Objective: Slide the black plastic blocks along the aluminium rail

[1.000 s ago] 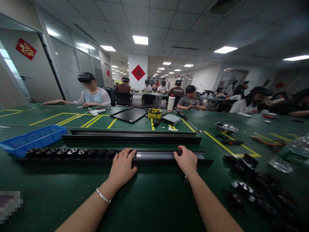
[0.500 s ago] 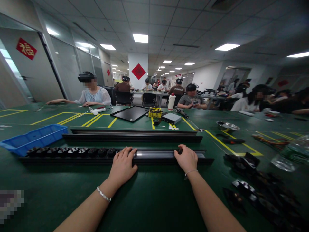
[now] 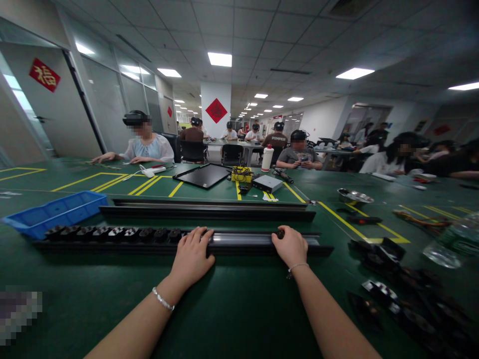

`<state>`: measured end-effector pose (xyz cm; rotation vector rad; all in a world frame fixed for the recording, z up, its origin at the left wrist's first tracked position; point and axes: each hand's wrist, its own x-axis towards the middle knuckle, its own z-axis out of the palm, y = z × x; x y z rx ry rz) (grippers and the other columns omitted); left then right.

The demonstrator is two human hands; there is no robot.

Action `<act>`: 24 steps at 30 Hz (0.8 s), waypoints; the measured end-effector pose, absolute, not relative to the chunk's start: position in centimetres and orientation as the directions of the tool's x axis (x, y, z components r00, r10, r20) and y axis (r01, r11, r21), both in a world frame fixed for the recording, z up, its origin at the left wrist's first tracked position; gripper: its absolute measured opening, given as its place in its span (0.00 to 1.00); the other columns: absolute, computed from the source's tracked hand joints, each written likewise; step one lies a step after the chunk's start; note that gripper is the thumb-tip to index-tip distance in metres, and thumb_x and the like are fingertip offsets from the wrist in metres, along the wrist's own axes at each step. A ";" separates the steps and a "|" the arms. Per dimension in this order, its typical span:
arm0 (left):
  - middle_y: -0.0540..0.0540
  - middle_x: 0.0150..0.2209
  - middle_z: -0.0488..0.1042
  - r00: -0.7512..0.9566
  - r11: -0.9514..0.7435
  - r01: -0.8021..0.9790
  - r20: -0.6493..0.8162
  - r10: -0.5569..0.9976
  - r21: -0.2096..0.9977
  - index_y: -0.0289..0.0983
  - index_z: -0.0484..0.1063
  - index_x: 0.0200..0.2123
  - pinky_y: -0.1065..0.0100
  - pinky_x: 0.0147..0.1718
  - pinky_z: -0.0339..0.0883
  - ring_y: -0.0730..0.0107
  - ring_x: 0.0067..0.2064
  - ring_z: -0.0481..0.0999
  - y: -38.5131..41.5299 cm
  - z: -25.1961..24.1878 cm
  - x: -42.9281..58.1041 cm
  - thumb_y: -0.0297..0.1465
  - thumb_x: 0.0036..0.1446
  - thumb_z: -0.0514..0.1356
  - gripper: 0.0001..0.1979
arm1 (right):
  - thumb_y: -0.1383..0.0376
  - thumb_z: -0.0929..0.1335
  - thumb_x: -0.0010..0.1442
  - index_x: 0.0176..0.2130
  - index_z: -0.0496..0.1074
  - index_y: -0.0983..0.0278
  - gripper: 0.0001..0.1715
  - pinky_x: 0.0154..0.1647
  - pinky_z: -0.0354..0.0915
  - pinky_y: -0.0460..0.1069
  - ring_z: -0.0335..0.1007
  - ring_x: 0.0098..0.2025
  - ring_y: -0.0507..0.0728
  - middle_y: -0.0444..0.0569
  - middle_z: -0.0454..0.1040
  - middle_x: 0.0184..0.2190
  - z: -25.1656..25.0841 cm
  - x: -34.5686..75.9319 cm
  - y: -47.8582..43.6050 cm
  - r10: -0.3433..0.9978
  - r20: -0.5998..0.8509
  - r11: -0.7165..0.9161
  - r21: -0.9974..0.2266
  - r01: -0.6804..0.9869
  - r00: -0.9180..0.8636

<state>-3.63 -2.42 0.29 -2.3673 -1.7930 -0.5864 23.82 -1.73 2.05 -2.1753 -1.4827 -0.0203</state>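
A long black rail [image 3: 243,250] with a shiny grey channel lies crosswise in front of me. Several black socket-like modules [image 3: 160,235] sit in a row along its left part. My left hand [image 3: 193,250] lies across the rail at the right end of that row, fingers over the channel and thumb at the near edge, gripping the rail. Farther right, my right hand [image 3: 291,245] is closed over the channel with a small dark piece [image 3: 280,233] between thumb and fingers. Most of that piece is hidden, so its exact kind cannot be made out.
Behind the rail lie more black rails [image 3: 209,211]. A blue bin [image 3: 56,214] stands left. At right are loose black parts [image 3: 407,299], a plastic bottle [image 3: 452,242] and a metal bowl [image 3: 354,196]. A flat black panel [image 3: 204,175] lies farther back; people sit beyond.
Both hands keep their places on the rail. The whole view has shifted slightly to the right. The seated person at the far left has drawn an outstretched hand inward.
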 end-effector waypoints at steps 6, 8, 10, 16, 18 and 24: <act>0.43 0.59 0.62 0.232 -0.300 0.945 0.379 0.896 0.132 0.42 0.60 0.57 0.53 0.57 0.48 0.56 0.61 0.56 -2.4 0.1 -3.7 0.32 0.48 0.54 0.30 | 0.60 0.61 0.56 0.44 0.69 0.62 0.18 0.51 0.55 0.56 0.63 0.52 0.61 0.51 0.73 0.46 2.1 24.0 -1.7 0.872 0.270 -0.284 -0.401 0.871 0.408; 0.43 0.59 0.62 0.237 -0.306 0.943 0.384 0.892 0.131 0.42 0.60 0.57 0.53 0.57 0.49 0.56 0.61 0.56 -2.4 0.1 -3.7 0.32 0.49 0.54 0.30 | 0.60 0.62 0.56 0.46 0.69 0.62 0.19 0.51 0.55 0.56 0.64 0.51 0.60 0.51 0.73 0.46 2.2 24.1 -1.7 0.872 0.263 -0.286 -0.413 0.865 0.414; 0.43 0.59 0.62 0.236 -0.307 0.943 0.387 0.891 0.131 0.42 0.60 0.57 0.53 0.57 0.49 0.56 0.61 0.57 -2.4 0.1 -3.7 0.32 0.49 0.54 0.29 | 0.61 0.62 0.56 0.47 0.68 0.62 0.19 0.51 0.56 0.55 0.64 0.51 0.60 0.51 0.73 0.45 2.3 24.1 -1.8 0.871 0.258 -0.286 -0.427 0.858 0.419; 0.44 0.59 0.62 0.236 -0.306 0.943 0.384 0.892 0.130 0.42 0.60 0.57 0.53 0.57 0.49 0.56 0.61 0.57 -2.4 0.2 -3.7 0.33 0.48 0.54 0.29 | 0.62 0.62 0.56 0.47 0.67 0.61 0.18 0.50 0.56 0.54 0.65 0.50 0.59 0.50 0.73 0.44 2.5 24.1 -1.8 0.870 0.246 -0.292 -0.442 0.848 0.428; 0.44 0.59 0.62 0.232 -0.301 0.945 0.387 0.892 0.127 0.42 0.61 0.57 0.54 0.57 0.49 0.56 0.61 0.57 -2.4 0.2 -3.6 0.32 0.48 0.55 0.29 | 0.62 0.63 0.56 0.47 0.67 0.61 0.18 0.50 0.57 0.54 0.65 0.50 0.59 0.50 0.73 0.44 2.5 24.1 -1.7 0.870 0.238 -0.301 -0.439 0.847 0.432; 0.44 0.59 0.63 0.232 -0.300 0.946 0.391 0.890 0.121 0.42 0.61 0.57 0.54 0.57 0.49 0.56 0.61 0.57 -2.5 0.3 -3.7 0.32 0.48 0.55 0.29 | 0.63 0.62 0.56 0.47 0.66 0.61 0.18 0.49 0.57 0.53 0.66 0.49 0.59 0.50 0.73 0.44 2.4 24.4 -1.6 0.872 0.235 -0.295 -0.445 0.846 0.429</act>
